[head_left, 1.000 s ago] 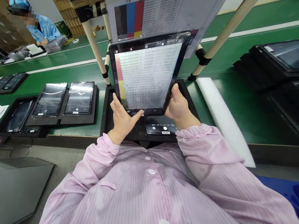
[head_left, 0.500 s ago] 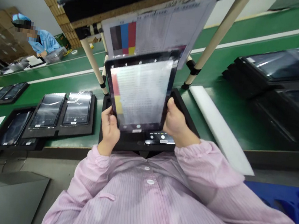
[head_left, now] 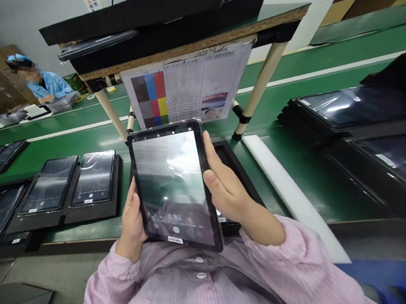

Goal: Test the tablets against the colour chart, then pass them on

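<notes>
A tablet [head_left: 171,183] with a black frame is held up in front of my body, its lit screen facing me and showing a camera view. My left hand [head_left: 133,223] grips its lower left edge. My right hand [head_left: 226,188] holds the right edge, thumb toward the screen and fingers reaching up along the side. Beneath the tablet, partly hidden by it and my right hand, lies a black tray [head_left: 240,170] on the green bench. Behind the tablet hangs a printed sheet [head_left: 186,83] with colour blocks, text and a small picture.
Left of me, several tablets [head_left: 94,176] lie in black foam trays. Stacked trays with tablets [head_left: 341,109] stand at right. A white foam strip [head_left: 292,193] lies on the green bench [head_left: 270,109]. A pipe-legged shelf [head_left: 188,43] rises ahead. A person in blue [head_left: 54,86] sits far left.
The tablet has come down and tilted back, uncovering more of the printed sheet. Its screen now shows a different, darker picture. My right hand's fingers have stretched up along the edge.
</notes>
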A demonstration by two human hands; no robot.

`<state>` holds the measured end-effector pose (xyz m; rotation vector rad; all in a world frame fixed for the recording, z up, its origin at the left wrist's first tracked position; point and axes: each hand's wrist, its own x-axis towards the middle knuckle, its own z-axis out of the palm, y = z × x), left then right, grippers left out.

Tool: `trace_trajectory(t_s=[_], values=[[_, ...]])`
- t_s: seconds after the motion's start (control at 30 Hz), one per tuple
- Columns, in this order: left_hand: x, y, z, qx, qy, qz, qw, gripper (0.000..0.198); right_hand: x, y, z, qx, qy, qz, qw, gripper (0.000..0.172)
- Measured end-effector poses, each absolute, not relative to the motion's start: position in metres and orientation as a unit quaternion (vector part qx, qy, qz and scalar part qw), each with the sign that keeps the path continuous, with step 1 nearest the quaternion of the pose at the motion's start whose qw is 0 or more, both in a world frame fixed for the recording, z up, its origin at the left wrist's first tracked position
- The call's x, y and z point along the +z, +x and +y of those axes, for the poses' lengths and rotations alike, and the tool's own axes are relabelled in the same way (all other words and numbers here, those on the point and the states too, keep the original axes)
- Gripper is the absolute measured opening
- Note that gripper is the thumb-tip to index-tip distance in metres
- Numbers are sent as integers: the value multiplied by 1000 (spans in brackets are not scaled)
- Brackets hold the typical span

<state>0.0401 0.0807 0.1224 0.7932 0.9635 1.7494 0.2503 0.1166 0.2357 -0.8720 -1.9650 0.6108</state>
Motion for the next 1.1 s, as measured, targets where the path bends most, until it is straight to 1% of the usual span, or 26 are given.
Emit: trace_trajectory(t_s=[0.13, 0.2, 0.27, 0.3, 0.37, 0.4, 0.43, 0.5, 0.53, 0.57, 0.6, 0.67, 0.73, 0.83, 0.93, 1.03, 1.1], values=[[117, 37, 74, 709, 314, 430, 463, 68, 226, 249, 123, 231, -417, -780, 406, 75], [116, 35, 68, 705, 302, 448, 459, 69, 217, 251, 129, 262, -420, -774, 394, 74], [116, 30, 64, 687, 295, 462, 477, 68, 208, 261, 135, 311, -404, -759, 405, 75], [116, 25, 63, 674, 296, 468, 489, 67, 202, 269, 137, 315, -417, -747, 412, 75], [112, 14, 63, 649, 294, 487, 504, 63, 190, 292, 139, 256, -504, -724, 397, 73], [109, 7, 64, 642, 291, 500, 504, 62, 182, 304, 137, 188, -576, -712, 355, 68], [106, 1, 66, 638, 285, 514, 498, 61, 174, 317, 134, 132, -635, -708, 280, 62], [97, -11, 73, 626, 275, 548, 481, 61, 157, 335, 125, 63, -733, -667, 117, 55], [92, -14, 77, 617, 273, 563, 476, 61, 148, 339, 120, 42, -753, -654, 59, 54], [88, -17, 81, 607, 274, 575, 475, 60, 139, 340, 115, 23, -762, -646, 23, 55], [84, -17, 85, 597, 277, 584, 476, 60, 132, 339, 112, 7, -763, -646, 8, 58], [78, -14, 94, 581, 290, 592, 477, 59, 123, 331, 109, -7, -762, -647, 28, 65], [76, -9, 101, 574, 312, 599, 462, 54, 121, 324, 111, 22, -773, -630, 74, 68], [75, -2, 110, 565, 354, 618, 416, 47, 127, 321, 119, 85, -785, -600, 126, 61], [78, 0, 108, 557, 389, 635, 366, 46, 135, 324, 122, 121, -787, -582, 164, 51], [84, -3, 96, 554, 458, 634, 284, 48, 141, 325, 117, 170, -772, -567, 232, 50], [88, -5, 85, 544, 525, 620, 210, 47, 144, 322, 114, 237, -741, -564, 276, 57]])
